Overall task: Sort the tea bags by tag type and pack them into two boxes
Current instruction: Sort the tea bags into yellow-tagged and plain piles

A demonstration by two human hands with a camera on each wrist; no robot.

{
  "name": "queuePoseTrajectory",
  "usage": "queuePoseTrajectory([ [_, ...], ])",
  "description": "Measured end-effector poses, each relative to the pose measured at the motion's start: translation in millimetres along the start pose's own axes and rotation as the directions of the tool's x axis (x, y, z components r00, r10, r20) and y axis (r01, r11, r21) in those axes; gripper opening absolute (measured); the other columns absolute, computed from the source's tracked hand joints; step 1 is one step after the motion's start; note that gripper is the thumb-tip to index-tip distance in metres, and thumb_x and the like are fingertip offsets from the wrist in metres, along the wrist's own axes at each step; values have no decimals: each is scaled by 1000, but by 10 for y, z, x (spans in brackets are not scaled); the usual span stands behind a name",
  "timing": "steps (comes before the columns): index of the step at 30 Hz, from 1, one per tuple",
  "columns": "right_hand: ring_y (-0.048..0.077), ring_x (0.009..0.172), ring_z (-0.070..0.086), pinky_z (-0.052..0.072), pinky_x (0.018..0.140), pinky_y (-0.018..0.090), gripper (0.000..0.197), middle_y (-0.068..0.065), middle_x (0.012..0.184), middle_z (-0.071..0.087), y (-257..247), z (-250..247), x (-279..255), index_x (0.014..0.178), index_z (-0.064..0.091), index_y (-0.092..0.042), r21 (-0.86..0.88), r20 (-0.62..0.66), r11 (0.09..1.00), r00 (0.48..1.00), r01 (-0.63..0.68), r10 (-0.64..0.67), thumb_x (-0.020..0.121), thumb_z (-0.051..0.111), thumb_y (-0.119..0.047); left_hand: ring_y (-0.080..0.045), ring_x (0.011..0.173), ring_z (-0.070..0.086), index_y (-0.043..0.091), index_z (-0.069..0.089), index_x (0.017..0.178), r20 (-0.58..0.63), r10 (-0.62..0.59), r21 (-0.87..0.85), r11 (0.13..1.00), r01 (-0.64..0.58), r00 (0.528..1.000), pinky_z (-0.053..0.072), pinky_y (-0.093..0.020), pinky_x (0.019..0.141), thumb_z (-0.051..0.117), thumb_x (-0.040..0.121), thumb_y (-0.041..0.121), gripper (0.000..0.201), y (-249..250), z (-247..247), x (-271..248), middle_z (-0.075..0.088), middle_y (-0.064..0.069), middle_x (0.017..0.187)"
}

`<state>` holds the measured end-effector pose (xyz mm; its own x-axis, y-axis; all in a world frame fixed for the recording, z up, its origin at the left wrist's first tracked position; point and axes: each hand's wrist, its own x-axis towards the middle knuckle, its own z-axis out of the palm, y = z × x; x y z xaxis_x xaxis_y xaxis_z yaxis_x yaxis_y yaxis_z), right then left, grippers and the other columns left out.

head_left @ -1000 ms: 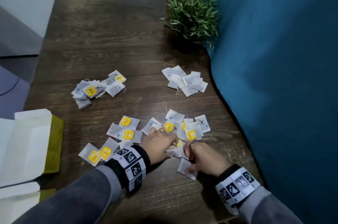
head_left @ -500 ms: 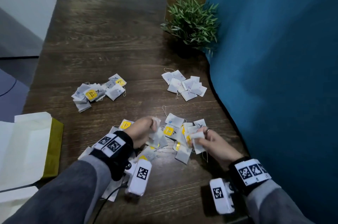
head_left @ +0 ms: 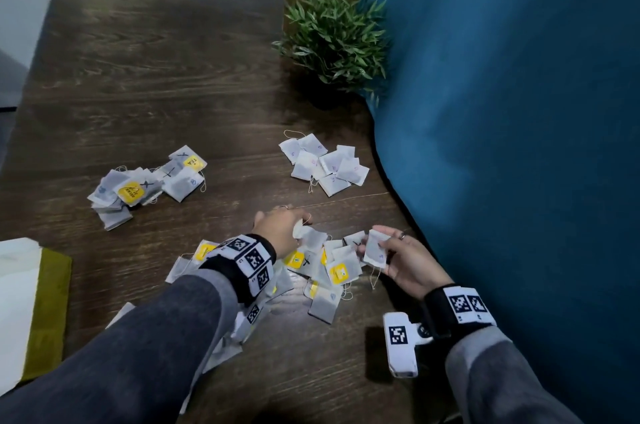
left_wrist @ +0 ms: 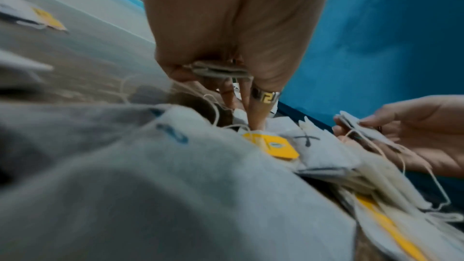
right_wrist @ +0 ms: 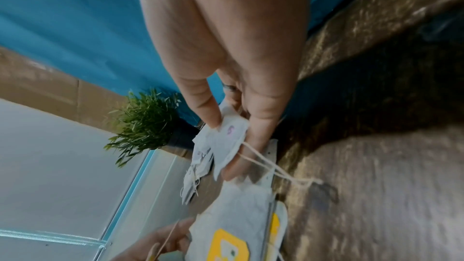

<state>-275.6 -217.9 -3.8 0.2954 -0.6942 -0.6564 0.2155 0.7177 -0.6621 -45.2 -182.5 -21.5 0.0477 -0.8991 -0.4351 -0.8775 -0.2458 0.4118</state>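
Note:
A loose heap of tea bags (head_left: pixel 330 268), some with yellow tags and some marked X, lies on the dark wooden table (head_left: pixel 173 94) below both hands. My left hand (head_left: pixel 277 229) pinches a white tea bag (head_left: pixel 310 238) (left_wrist: pixel 220 71) just above the heap. To its right, my right hand (head_left: pixel 398 250) holds another white tea bag (head_left: pixel 375 249) (right_wrist: pixel 229 138) between thumb and fingers, its string hanging down. Sorted piles lie further back: a yellow-tag and X pile (head_left: pixel 145 184) at left, a plain white pile (head_left: pixel 325 167) at right.
A small potted plant (head_left: pixel 336 43) stands at the back beside the blue curtain (head_left: pixel 502 146), which runs along the table's right edge. An open white and olive box (head_left: pixel 31 309) lies at the left edge. Bare wood lies between the piles.
Both hands have lifted from the heap, each with a tea bag. The left hand moved forward and right; the right hand turned palm up and drew away to the right.

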Motion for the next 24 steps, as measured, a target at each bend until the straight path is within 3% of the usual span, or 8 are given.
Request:
queuePoseTrajectory([
  [3, 15, 52, 62, 52, 45, 25, 23, 11, 76, 60, -12, -8, 4, 97, 54, -4, -51, -81, 998, 996, 27, -31, 92, 34, 4, -24, 122, 46, 25, 55, 120, 24, -9, 25, 1000, 8, 1000, 29, -40, 98, 57, 89, 33, 33, 34, -59, -14, 56, -4, 126],
  [6, 7, 42, 43, 32, 37, 18, 23, 2, 65, 47, -21, -5, 19, 78, 55, -10, -283, -151, 959, 987, 9, -54, 95, 39, -14, -25, 101, 56, 21, 58, 96, -12, -30, -251, 968, 26, 999, 40, -36, 90, 62, 87, 31, 14, 14, -158, -76, 62, -5, 103],
  [10, 8, 69, 52, 41, 63, 21, 25, -3, 79, 57, 79, -35, 134, 85, 54, -19, -765, -129, 639, 954, 78, -270, 81, 68, -40, -13, 66, 51, 17, 59, 79, 8, -94, -682, 728, 74, 996, 43, -16, 55, 68, 85, 16, 10, -43, -292, -245, 57, -1, 76],
  [12, 12, 89, 56, 43, 80, 24, 30, 0, 96, 59, 145, -63, 201, 91, 56, -20, -901, -51, 422, 942, 100, -331, 73, 77, -34, -10, 69, 53, 14, 63, 82, 14, -110, -779, 622, 80, 994, 44, -8, 53, 69, 83, 13, 7, -63, -336, -362, 60, 0, 78],
  [14, 17, 97, 59, 43, 82, 25, 23, 4, 101, 63, 158, -47, 224, 80, 57, -24, -953, -22, 293, 946, 79, -324, 72, 78, -28, -10, 76, 57, 9, 65, 87, 7, -111, -824, 563, 69, 994, 44, -7, 60, 69, 83, 11, 6, -95, -355, -459, 64, -1, 83],
  [19, 20, 93, 60, 34, 70, 20, 27, -1, 87, 62, 66, 41, 124, 66, 48, -26, -968, -17, 238, 931, 76, -366, 79, 71, -18, -13, 77, 60, 11, 69, 88, -5, -179, -864, 495, 86, 984, 45, -21, 76, 65, 87, 14, 6, -183, -376, -604, 67, -6, 89],
  [22, 8, 76, 58, 33, 65, 18, 20, -6, 78, 63, -106, 228, -77, 75, 53, -23, -918, 36, 305, 821, 252, -570, 80, 69, -13, -14, 80, 60, 12, 68, 86, -24, -215, -885, 459, 80, 976, 45, -26, 83, 62, 89, 13, 7, -221, -401, -664, 65, -4, 89],
  [24, -3, 63, 53, 37, 61, 13, 21, -12, 71, 60, -209, 461, -244, 73, 55, -24, -809, 127, 404, 799, 426, -587, 81, 69, -11, -13, 86, 59, 13, 68, 86, -35, -215, -883, 465, 71, 976, 44, -27, 87, 62, 89, 13, 7, -235, -409, -697, 64, -1, 93],
])
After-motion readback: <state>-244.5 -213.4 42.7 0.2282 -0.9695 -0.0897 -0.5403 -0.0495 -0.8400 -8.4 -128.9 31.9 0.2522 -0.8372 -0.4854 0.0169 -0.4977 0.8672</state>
